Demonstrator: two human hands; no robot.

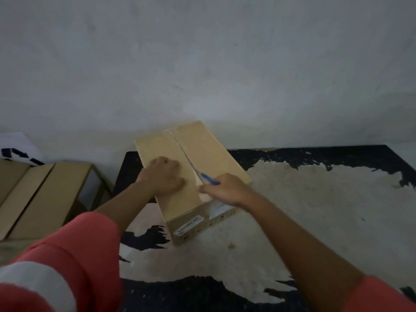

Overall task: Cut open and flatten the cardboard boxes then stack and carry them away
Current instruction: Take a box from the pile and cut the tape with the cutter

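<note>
Left hand [163, 176] presses box [209, 149]; right hand [225, 190] grips, probably, a blue cutter [209, 178].

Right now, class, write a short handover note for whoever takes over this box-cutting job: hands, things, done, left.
Left hand presses on the cardboard box's left flap.
Right hand grips a blue-handled cutter at the top seam.
Box sits on the worn black table.
Done: seam looks slit beyond the blade; other cardboard lies to the left.
Left: finish the cut, flatten, stack, carry away.
</note>
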